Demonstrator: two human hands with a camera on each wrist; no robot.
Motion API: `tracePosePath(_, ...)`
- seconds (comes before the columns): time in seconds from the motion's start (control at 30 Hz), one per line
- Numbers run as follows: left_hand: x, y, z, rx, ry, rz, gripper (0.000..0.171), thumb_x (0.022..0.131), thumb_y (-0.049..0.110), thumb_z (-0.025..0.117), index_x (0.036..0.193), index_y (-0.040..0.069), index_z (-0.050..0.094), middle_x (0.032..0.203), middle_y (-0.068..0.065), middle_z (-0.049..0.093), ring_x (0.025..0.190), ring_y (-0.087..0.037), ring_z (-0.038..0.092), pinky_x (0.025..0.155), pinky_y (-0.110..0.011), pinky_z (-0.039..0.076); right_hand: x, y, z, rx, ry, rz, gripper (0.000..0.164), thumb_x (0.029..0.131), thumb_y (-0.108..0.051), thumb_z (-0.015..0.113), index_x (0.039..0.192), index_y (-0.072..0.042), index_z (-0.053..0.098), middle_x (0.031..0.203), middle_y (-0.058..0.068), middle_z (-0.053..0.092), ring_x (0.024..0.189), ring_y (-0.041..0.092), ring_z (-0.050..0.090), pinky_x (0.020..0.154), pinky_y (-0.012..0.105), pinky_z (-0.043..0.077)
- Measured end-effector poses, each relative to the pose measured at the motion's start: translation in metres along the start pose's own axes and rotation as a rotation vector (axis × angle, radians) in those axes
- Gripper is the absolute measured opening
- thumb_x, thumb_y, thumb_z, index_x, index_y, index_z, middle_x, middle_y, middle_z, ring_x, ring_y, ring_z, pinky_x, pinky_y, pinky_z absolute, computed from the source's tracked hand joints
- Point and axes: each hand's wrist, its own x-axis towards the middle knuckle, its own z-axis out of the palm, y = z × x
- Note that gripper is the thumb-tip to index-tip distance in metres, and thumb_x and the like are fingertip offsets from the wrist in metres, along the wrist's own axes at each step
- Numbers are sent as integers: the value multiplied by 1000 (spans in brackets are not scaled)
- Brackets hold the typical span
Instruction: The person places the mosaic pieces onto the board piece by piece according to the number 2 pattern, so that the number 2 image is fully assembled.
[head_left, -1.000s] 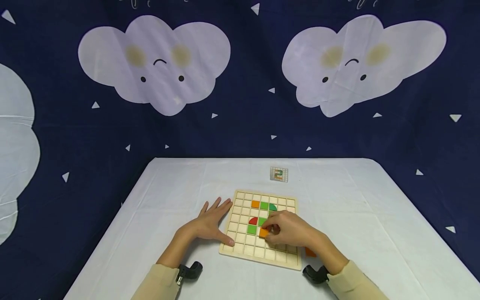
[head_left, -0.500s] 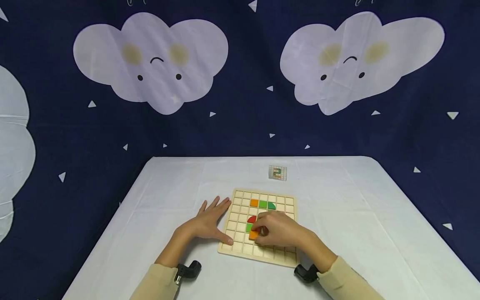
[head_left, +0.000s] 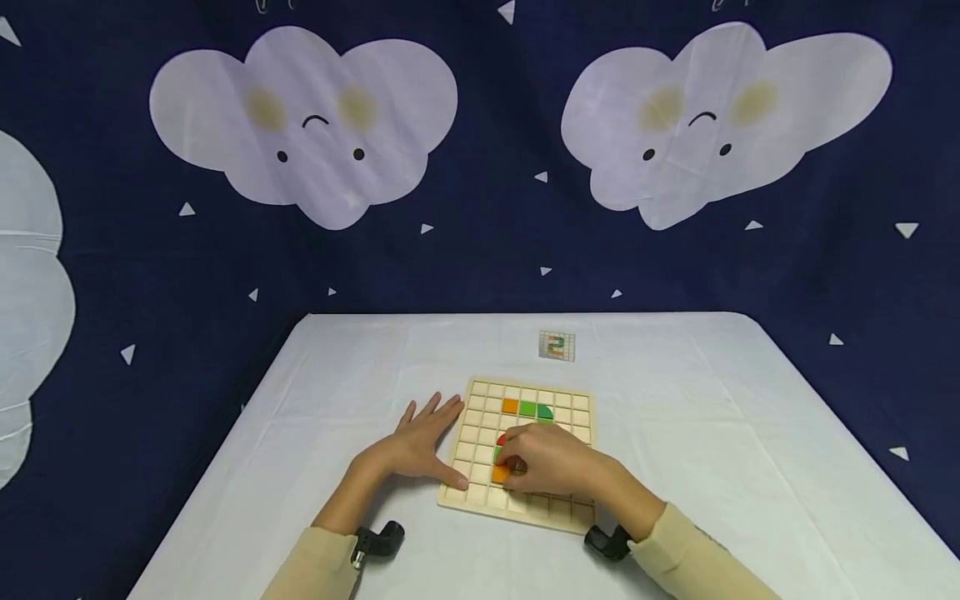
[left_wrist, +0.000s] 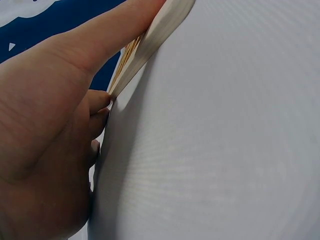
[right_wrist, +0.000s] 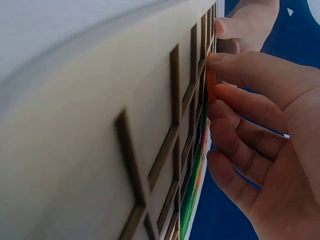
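A wooden grid board (head_left: 465, 451) lies on the white table, holding colored tiles. My right hand (head_left: 555, 458) pinches an orange square tile (head_left: 500, 474) between thumb and index finger over a cell in the lower left part of the grid. In the right wrist view the orange tile (right_wrist: 211, 80) stands at the board's surface. Beside my fingertips a red quarter-round tile (head_left: 502, 439) shows, with a green one partly hidden below it. My left hand (head_left: 415, 446) spreads its fingers at the board's left edge; its thumb (left_wrist: 120, 30) rests on the rim.
Higher on the board sit another orange square (head_left: 510, 406), a green square (head_left: 528, 409) and a dark green quarter-round (head_left: 545, 412). A small pattern card (head_left: 557, 346) lies behind the board. Dark blue cloth with clouds hangs behind the table (head_left: 690, 400).
My right hand has moved left across the board with the orange tile, from right of the green tile's column to just below it. My left hand has stayed in place.
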Motion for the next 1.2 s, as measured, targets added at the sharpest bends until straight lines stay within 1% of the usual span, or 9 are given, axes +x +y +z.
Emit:
tracePosePath(0.07, 0, 1, 0, -7, -1, 2, 131, 55, 79, 72, 155, 14, 17, 160, 0, 13, 145, -25, -1, 112, -55, -6, 1, -1, 0, -8, 1, -11, 20, 83, -30, 74, 100, -19, 76, 102, -12, 64, 73, -2, 52, 68, 17, 46)
tracePosePath(0.2, 0, 1, 0, 2, -3, -3, 132, 55, 79, 72, 155, 15, 17, 160, 1, 12, 145, -25, -1, 112, -54, -6, 1, -1, 1, -7, 5, -18, 19, 83, -29, 75, 99, -19, 76, 99, -12, 64, 73, -1, 53, 67, 17, 47)
tracePosePath(0.27, 1, 1, 0, 6, -3, -4, 132, 55, 79, 72, 155, 15, 17, 160, 1, 12, 145, -24, -2, 113, -54, -6, 1, -1, 1, -6, 8, -14, 19, 84, -29, 75, 99, -18, 76, 101, -11, 64, 74, -1, 54, 68, 18, 47)
tracePosePath(0.57, 2, 0, 2, 4, -2, -3, 132, 54, 80, 71, 155, 15, 17, 160, 1, 13, 146, -25, -1, 112, -54, -6, -4, 2, 3, 15, 6, 11, 25, 83, -37, 75, 101, -20, 76, 96, -14, 64, 73, -1, 52, 65, 18, 46)
tracePosePath(0.63, 2, 0, 2, 3, -1, 0, 132, 54, 80, 71, 155, 15, 17, 160, 1, 13, 146, -25, -1, 112, -54, -6, -5, 2, 1, 44, 9, 15, 25, 83, -36, 76, 102, -19, 76, 94, -15, 64, 73, -1, 53, 65, 17, 47)
tracePosePath(0.8, 3, 0, 1, 9, 7, 3, 132, 54, 80, 72, 155, 15, 17, 160, 1, 13, 145, -24, -1, 112, -54, -6, -12, 6, -7, 132, 44, 57, 24, 83, -30, 75, 103, -16, 75, 87, -13, 60, 73, 0, 55, 64, 17, 48)
tracePosePath(1.0, 3, 1, 0, -1, 11, -1, 133, 54, 79, 73, 155, 14, 17, 160, 0, 13, 146, -24, -1, 113, -53, -6, -27, 16, -18, 133, 81, 122, 25, 84, -30, 74, 105, -16, 75, 88, -11, 62, 71, 4, 55, 63, 21, 47)
tracePosePath(1.2, 2, 1, 1, -3, 11, -10, 134, 52, 80, 73, 155, 14, 18, 159, 0, 14, 146, -25, 0, 113, -53, -6, -42, 29, -22, 150, 108, 173, 23, 84, -29, 75, 103, -17, 75, 92, -10, 63, 74, 7, 58, 64, 22, 49)
